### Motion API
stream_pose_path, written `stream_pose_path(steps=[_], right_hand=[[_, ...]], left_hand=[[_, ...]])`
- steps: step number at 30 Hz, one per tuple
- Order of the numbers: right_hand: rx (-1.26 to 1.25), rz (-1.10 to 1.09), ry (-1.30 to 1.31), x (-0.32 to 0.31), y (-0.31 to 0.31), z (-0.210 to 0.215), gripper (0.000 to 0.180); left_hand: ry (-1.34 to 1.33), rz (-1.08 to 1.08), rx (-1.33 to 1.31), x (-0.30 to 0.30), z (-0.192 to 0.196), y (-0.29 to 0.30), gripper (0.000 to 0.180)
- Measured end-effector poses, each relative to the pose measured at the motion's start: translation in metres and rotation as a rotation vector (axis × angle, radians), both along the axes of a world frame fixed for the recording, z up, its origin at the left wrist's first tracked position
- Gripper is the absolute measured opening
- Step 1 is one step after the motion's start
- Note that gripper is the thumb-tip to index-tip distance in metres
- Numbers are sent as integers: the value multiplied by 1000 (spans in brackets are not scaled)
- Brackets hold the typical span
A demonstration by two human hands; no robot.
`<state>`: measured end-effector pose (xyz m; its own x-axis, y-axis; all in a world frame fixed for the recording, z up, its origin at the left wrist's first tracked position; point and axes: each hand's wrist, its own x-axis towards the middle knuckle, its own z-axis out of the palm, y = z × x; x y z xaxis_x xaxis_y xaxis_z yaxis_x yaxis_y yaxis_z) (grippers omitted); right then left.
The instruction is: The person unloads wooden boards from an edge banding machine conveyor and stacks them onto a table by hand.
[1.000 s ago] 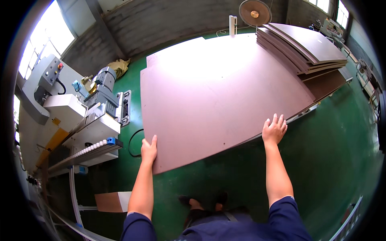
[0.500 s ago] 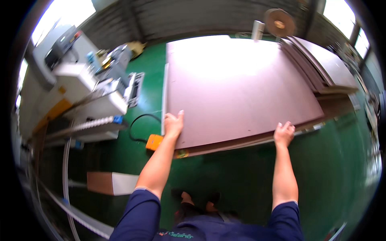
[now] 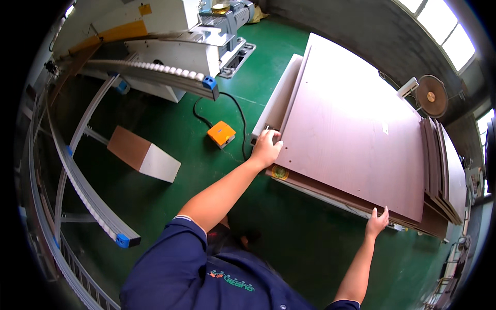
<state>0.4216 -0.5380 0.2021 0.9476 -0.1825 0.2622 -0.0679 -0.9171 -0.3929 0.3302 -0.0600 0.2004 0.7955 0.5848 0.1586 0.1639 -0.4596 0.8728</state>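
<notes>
A large brown-mauve panel (image 3: pixel 356 129) with small holes near its edges lies on top of a stack of boards. Around its near left corner my left hand (image 3: pixel 266 150) is closed, gripping the left edge. Farther right, my right hand (image 3: pixel 377 222) holds the near edge, its fingertips at the rim and part of the fingers hidden. Under the panel, a lower board (image 3: pixel 281 101) sticks out along the left side. A round yellow-green sticker (image 3: pixel 279 172) shows on the stack below the near left corner.
An orange foot-pedal box (image 3: pixel 222 134) with a black cable sits on the green floor left of the stack. Roller rails (image 3: pixel 93 201) and a brown-white block (image 3: pixel 144 155) are at the left, a machine (image 3: pixel 170 57) beyond. More panels (image 3: pixel 444 170) lean at the right, near a round fan (image 3: pixel 432 96).
My view has turned left, so the stack appears farther right. More of the lower board shows beside the panel's left edge. Both hands stay at the panel.
</notes>
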Motion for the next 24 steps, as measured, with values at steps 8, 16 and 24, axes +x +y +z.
stream_pose_path(steps=[8, 16, 24], right_hand=[[-126, 564, -129, -17, 129, 36, 60], [-89, 971, -89, -45, 251, 47, 34], [-147, 944, -297, -47, 236, 45, 34]], left_hand=[[310, -6, -51, -187, -78, 27, 26], [1142, -57, -394, -409, -241, 58, 27], [762, 178, -876, -361, -243, 83, 16]])
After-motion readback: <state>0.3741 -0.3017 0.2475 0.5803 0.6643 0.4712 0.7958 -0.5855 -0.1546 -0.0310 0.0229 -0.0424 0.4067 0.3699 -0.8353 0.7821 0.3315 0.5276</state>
